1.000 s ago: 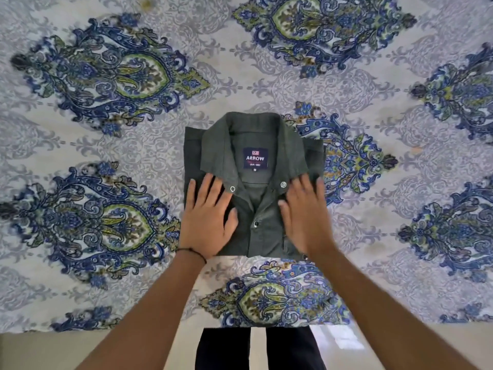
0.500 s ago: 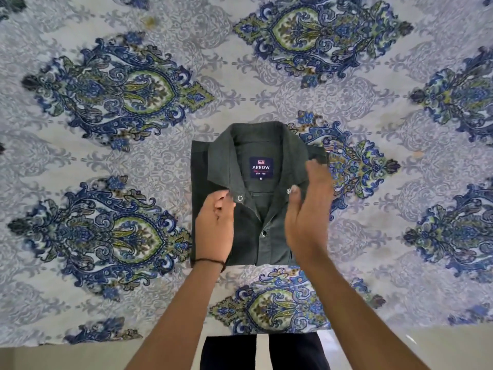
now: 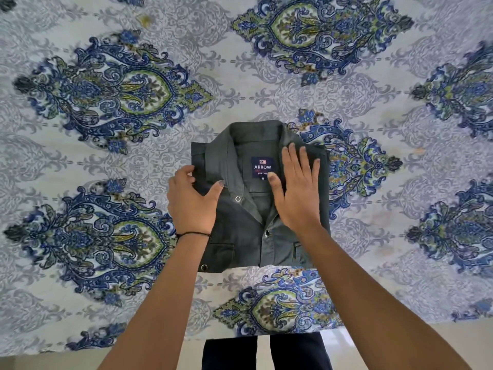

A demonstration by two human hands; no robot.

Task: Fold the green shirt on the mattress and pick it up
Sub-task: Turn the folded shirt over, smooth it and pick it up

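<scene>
The dark green shirt [image 3: 240, 236] lies folded into a compact rectangle on the mattress, collar up and a blue brand label showing. My left hand [image 3: 190, 202] curls around the shirt's left edge, fingers over the side and thumb on top near the collar. My right hand [image 3: 297, 190] rests flat on the shirt's right collar and shoulder, fingers spread and palm down. Both forearms reach in from the bottom of the head view.
The mattress [image 3: 106, 263] is covered by a pale sheet with large blue and green paisley medallions. Its near edge runs along the bottom, with floor [image 3: 40, 361] below it and my dark trouser legs [image 3: 266, 351] standing at that edge.
Both hands moved up the shirt from its lower half. The left hand shifted to the left edge and closed around it. The right hand flattened onto the right collar.
</scene>
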